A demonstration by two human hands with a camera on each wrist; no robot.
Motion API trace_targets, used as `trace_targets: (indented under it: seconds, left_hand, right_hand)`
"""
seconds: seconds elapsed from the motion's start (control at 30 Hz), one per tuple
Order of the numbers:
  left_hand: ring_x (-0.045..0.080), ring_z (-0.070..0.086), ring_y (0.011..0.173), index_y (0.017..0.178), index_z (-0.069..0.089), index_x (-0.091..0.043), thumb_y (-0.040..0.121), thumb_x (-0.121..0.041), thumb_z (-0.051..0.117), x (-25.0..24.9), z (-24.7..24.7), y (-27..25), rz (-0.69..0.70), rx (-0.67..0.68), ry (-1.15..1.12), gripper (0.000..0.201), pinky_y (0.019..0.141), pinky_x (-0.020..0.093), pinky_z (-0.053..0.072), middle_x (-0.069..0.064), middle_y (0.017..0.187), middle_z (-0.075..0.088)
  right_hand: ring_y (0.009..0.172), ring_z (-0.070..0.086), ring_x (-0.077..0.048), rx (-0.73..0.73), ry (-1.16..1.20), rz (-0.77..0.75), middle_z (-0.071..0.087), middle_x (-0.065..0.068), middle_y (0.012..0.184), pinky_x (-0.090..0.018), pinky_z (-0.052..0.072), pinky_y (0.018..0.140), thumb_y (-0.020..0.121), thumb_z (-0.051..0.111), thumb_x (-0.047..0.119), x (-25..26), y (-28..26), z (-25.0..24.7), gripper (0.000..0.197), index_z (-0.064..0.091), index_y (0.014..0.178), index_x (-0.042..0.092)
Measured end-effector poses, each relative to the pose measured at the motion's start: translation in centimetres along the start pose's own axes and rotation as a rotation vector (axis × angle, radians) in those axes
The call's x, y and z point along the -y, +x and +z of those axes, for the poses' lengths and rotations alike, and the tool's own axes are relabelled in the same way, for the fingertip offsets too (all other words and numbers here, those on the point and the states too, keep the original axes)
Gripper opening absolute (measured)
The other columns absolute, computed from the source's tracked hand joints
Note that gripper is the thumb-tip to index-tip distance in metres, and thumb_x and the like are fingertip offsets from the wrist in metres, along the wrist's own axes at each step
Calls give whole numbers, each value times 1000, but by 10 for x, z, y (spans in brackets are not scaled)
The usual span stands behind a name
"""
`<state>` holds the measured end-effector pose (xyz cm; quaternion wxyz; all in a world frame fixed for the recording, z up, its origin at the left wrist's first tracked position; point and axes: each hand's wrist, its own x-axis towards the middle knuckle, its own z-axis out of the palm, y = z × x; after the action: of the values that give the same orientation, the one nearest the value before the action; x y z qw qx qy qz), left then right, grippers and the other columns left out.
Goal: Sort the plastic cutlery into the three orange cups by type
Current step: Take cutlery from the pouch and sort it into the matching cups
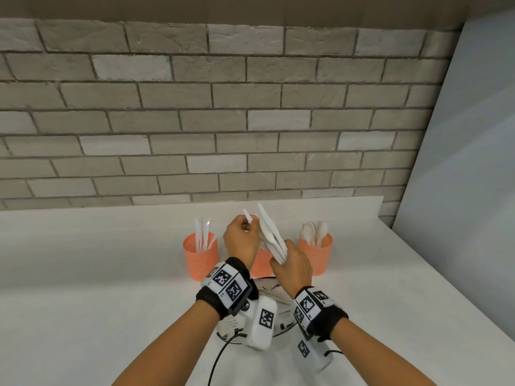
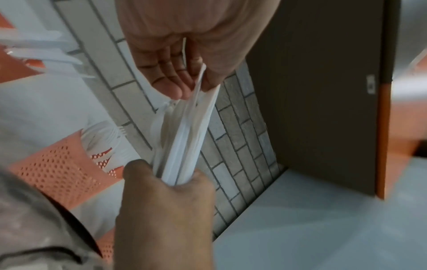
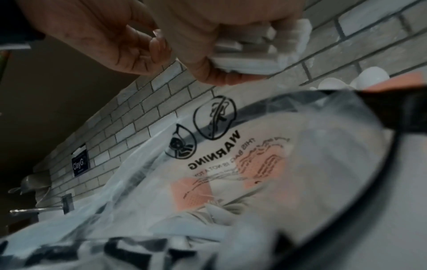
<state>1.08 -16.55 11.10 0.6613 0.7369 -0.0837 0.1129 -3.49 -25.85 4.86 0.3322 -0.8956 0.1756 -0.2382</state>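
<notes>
A bundle of white plastic cutlery (image 1: 271,240) was held in the air above the middle orange cup (image 1: 261,262), near the back edge of the table (image 1: 83,274). The right hand (image 1: 292,267) gripped the bundle's lower ends in a closed fist, the pieces fanning up and away toward the brick wall (image 1: 195,107). The left hand (image 1: 242,237) met the fan's upper part, thumb and fingers pinching a single piece (image 1: 248,215) whose tip poked up past the knuckles; its type could not be told. The left wrist view showed forks already standing in the middle cup, so the step in hand looked like drawing one piece out of the bundle to drop it in its matching cup. To do that well, the right fist would need to ease just enough for one handle to slide free without the others spilling, and the pull should run along the handle's length, not across it, since thin plastic bends and snaps. The left orange cup (image 1: 200,254) held knives and the right orange cup (image 1: 316,253) held spoons, one on each side of the hands. Nearer the front edge, under the wrists, lay a plate (image 1: 281,328) and a clear plastic bag (image 3: 208,164) printed with a warning.
</notes>
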Motion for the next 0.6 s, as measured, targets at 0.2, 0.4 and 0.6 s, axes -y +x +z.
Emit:
trace_targets:
  seconds: [0.2,0.4,0.6]
  left_hand:
    - [23,54,73,95,57,0,95,-20,48,-7,5,-4,162,-2,274,22,63,29,39,9,80,56]
    - [30,62,74,106,46,-2,101,-24,31,-23,5,8,166,13,229,27,67,35,49,16,86,67]
    - [13,51,46,102,44,-15,102,-19,27,-32,-4,17,-101,-28,-391,18,57,29,49,1,55,45]
  right_hand:
    - [68,59,-21,129,290,92,60,3,70,-32,50,62,76,63,17,6,-1,7,15,55,88,21]
    - [54,51,-15,149,369,152,51,6,59,-28,45,54,72,64,12,-1,-3,8,24,47,64,28]
    - [60,57,-14,135,417,148,59,4,65,-33,52,61,73,70,11,-4,-2,4,20,55,71,24]
